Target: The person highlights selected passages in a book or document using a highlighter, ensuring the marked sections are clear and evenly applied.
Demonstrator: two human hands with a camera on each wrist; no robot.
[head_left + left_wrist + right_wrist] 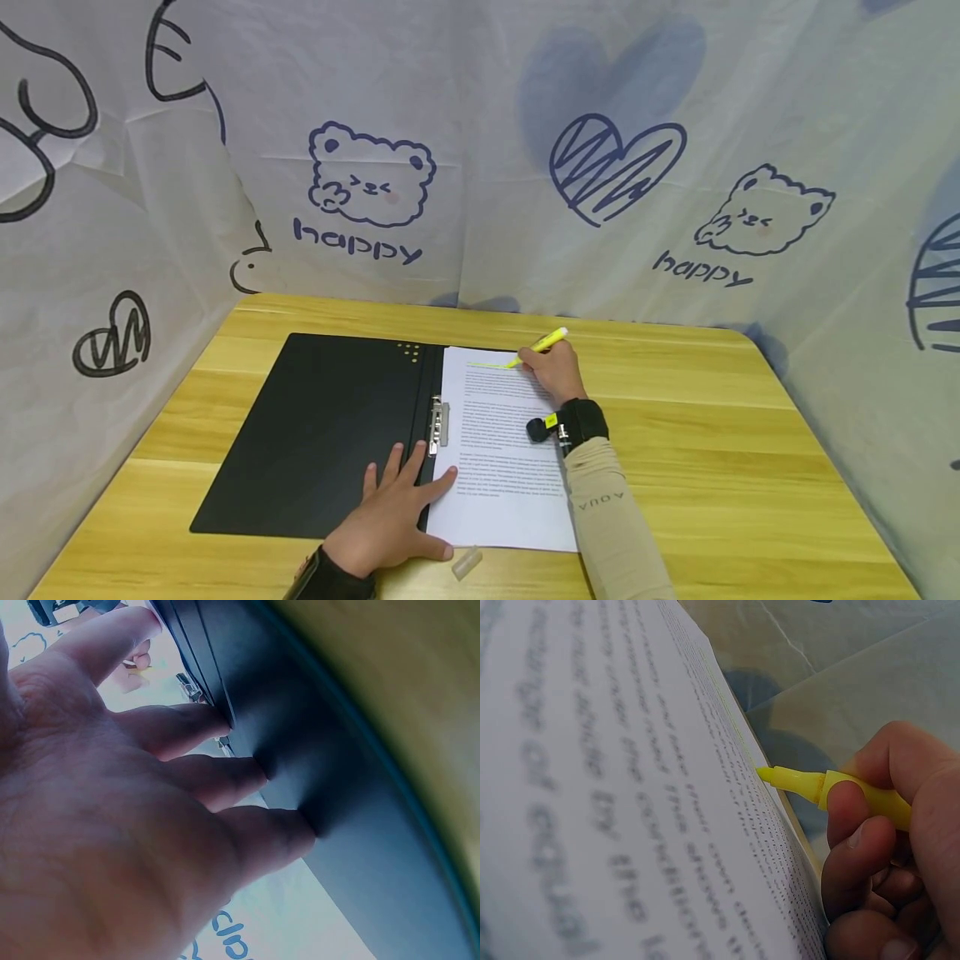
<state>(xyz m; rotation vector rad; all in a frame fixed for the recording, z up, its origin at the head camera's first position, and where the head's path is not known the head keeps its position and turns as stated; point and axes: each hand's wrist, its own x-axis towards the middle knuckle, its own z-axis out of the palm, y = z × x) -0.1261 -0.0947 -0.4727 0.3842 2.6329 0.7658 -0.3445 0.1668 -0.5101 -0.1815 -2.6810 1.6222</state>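
Note:
My right hand grips a yellow highlighter with its tip at the top printed line of the white paper. A thin yellow stroke runs along that line, left of the tip. In the right wrist view, the uncapped highlighter is pinched between thumb and fingers. The paper lies in the right half of an open black folder, by its metal clip. My left hand is spread, fingertips resting on the folder near its spine and thumb side at the paper's lower left.
A translucent cap lies on the wooden table just below the paper's bottom edge. Behind the table hangs a white cloth printed with bears and hearts. Black straps with small cameras sit on the wrists.

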